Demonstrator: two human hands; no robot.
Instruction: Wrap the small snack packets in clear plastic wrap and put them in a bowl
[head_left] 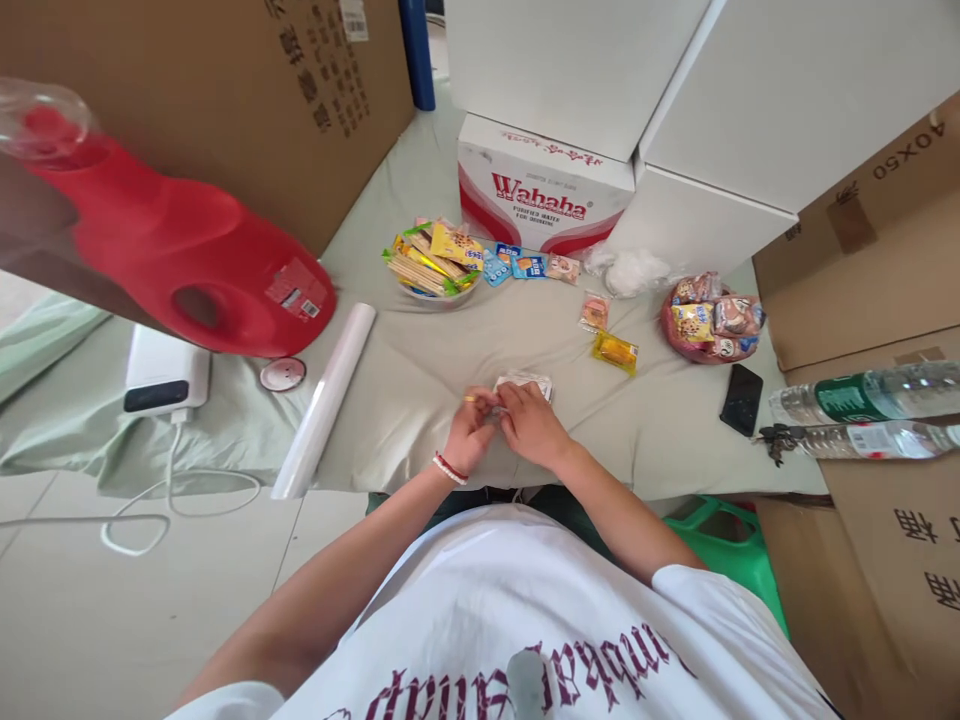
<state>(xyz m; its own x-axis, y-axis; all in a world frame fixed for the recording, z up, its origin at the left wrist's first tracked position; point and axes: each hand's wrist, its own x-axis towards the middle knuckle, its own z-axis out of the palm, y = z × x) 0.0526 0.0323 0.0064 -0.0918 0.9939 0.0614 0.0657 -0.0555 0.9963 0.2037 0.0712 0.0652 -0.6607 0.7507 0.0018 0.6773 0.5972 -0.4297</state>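
Observation:
My left hand [471,432] and my right hand [531,422] meet over the front of the cloth-covered table, fingertips pinched close together. Whatever lies between the fingers is too small and covered to make out. Just beyond the fingers lies a small whitish flat packet [541,382], partly hidden by my right hand. Farther to the right are a yellow snack packet [616,352] and a small pinkish packet [595,311]. A ring and a red-and-white bracelet are on my left hand and wrist.
A bowl of wrapped snacks [435,262] stands at the back, beside several blue packets [529,266]. Right are a red basket [670,335] of snacks, a black phone [742,398] and bottles [862,395]. Left are a white roll [326,400], a red jug [202,250] and a power bank [166,370].

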